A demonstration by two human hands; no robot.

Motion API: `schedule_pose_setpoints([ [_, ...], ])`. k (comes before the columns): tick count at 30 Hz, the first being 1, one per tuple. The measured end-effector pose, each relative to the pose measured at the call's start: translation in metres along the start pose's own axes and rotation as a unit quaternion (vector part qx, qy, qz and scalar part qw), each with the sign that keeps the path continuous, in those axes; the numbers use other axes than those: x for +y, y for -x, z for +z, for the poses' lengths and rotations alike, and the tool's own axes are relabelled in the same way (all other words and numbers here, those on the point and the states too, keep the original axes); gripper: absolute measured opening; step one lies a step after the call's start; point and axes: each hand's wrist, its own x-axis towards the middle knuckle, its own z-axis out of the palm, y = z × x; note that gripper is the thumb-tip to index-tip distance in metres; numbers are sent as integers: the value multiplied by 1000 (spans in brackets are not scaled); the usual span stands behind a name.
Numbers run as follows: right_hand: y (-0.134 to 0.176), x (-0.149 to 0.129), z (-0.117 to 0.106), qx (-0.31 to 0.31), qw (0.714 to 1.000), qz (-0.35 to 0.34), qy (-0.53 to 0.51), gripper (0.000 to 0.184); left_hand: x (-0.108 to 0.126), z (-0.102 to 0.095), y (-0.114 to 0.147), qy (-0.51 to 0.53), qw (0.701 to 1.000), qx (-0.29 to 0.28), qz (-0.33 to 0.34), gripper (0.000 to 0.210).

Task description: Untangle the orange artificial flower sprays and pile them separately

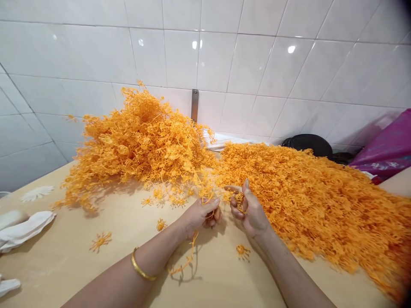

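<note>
In the middle of the head view my left hand is closed around a thin orange plastic stem, whose lower end dangles toward the table. Beside it, my right hand has its fingers curled over some small orange plastic flower pieces; the thumb points up. A narrow gap lies between the two hands. Near them, single spidery flower pieces rest on the table, one below my right hand and another left of my left hand. A gold bangle circles my left wrist.
A tall tangled heap of orange stems stands at the back left. Loose orange pieces spread wide over the right of the wooden table. White gloves lie at the left edge. Behind are a black object and a tiled wall.
</note>
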Motion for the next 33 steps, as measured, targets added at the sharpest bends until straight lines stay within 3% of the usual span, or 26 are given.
schedule_pose_setpoints([
  [3,-3,8,-3,7,995,-53,83,30,-1,4,0,-21,1000,10,19,38],
  [7,-7,15,-6,24,981,-130,145,24,1,5,1,25,999,21,17,31],
  [14,-5,8,-8,24,984,-111,134,18,4,-3,-6,142,983,112,-17,28],
  [20,-5,11,-10,39,970,-127,202,15,5,-11,-9,152,961,225,49,17],
  [25,-3,10,-9,33,948,-151,280,10,11,-25,-12,258,940,222,20,34],
  [30,-7,10,-13,83,976,-100,174,12,12,-32,-13,364,910,197,40,44],
  [33,-8,11,-14,72,982,-79,159,18,12,-27,-10,340,925,167,21,41],
])
